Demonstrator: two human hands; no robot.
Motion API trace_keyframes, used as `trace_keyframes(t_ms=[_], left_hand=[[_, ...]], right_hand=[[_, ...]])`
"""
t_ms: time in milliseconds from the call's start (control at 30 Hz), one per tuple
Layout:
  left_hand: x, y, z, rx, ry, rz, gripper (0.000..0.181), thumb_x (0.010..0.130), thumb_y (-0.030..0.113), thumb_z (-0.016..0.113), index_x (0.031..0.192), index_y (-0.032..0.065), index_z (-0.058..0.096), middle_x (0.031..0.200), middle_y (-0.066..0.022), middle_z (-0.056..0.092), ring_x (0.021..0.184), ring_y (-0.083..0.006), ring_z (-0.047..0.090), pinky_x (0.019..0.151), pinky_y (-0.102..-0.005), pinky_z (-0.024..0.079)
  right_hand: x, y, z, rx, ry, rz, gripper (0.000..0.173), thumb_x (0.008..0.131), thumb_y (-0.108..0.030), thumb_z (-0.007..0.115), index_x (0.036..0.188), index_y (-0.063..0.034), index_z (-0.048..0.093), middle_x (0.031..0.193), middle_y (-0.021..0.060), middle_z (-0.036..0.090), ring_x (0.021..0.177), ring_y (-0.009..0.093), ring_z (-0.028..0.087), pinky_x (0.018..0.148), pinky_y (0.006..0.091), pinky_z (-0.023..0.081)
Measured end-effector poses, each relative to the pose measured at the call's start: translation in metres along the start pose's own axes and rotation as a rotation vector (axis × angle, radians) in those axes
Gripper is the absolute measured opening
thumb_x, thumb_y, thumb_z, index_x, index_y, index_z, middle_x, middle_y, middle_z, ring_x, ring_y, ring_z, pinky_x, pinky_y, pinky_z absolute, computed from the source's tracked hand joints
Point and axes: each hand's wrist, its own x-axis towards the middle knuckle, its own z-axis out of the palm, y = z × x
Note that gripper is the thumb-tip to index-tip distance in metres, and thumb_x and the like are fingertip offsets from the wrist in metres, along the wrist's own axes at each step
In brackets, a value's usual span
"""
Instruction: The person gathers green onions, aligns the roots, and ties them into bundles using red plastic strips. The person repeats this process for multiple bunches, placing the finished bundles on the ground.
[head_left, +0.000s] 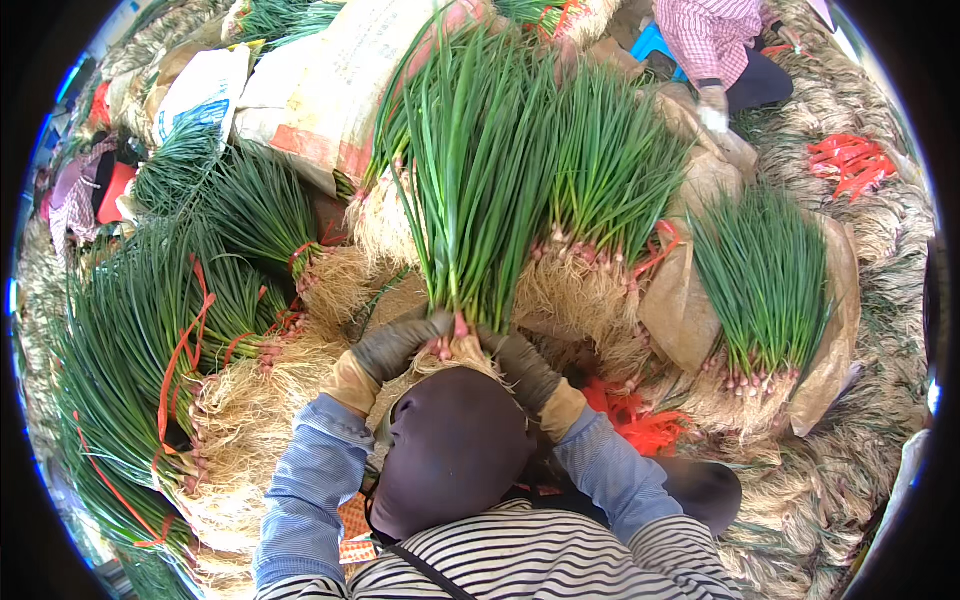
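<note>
Both of my hands wear dark, soiled gloves and grip one large bunch of green onions (480, 187) at its base. My left hand (401, 345) closes round the left side of the stems, just above the roots. On the right side my right hand (521, 367) holds the same bunch. Reddish bulbs and pale roots show between the hands; the green leaves point away from me. The fingertips are partly hidden by the stems and roots. Just beyond, to the right, lies another loose bunch of green onions (611, 165), its roots towards me.
Tied bunches (135, 352) with red ribbon are heaped at the left. Red plastic ribbons (637, 420) lie beside my right forearm. A bunch (765, 292) rests on brown paper at the right. Woven sacks (315, 97) lie behind. Co-workers (712, 45) sit at upper right and far left.
</note>
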Motion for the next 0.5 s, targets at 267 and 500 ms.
trace_keyframes(t_ms=[267,500], left_hand=[[0.023,-0.020,-0.020,-0.256,-0.138,-0.076,0.069,0.080,0.039,0.068,0.131,0.0022,0.040,0.118,-0.0093,0.056,0.108,-0.0187,0.054,0.095,-0.0301,0.042],[0.032,-0.022,-0.024,-0.212,-0.007,-0.012,0.056,0.077,0.026,0.070,0.120,-0.0026,0.048,0.098,-0.0105,0.062,0.083,-0.0196,0.063,0.074,-0.0292,0.052]], right_hand=[[0.014,-0.020,-0.012,-0.109,0.110,0.047,0.047,0.087,-0.044,0.059,0.108,-0.0013,0.055,0.086,0.0075,0.062,0.076,0.017,0.061,0.074,0.0278,0.051],[0.011,-0.027,0.004,-0.184,0.246,-0.108,0.046,0.086,-0.043,0.061,0.108,-0.0022,0.057,0.093,0.0118,0.062,0.075,0.018,0.062,0.070,0.0286,0.051]])
